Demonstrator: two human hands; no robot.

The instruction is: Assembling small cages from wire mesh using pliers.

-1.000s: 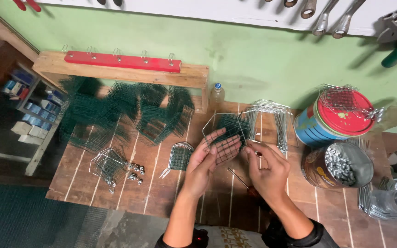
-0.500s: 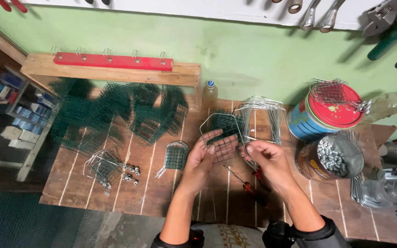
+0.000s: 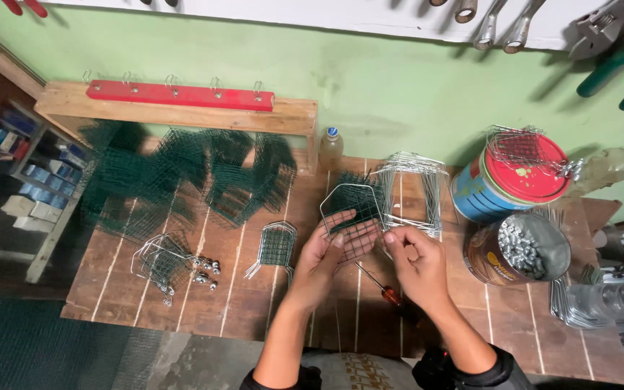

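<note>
While your left hand [image 3: 326,249] lies spread flat under the green mesh panel [image 3: 352,217], your right hand [image 3: 417,263] fingers pinch its right edge above the worktop [image 3: 204,303].

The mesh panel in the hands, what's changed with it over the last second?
Little changed: the left hand stays spread under the wire mesh panel, and the right hand keeps pinching at its right edge, now slightly closer. The screwdriver, tin of screws and mesh pile stayed put.
</note>
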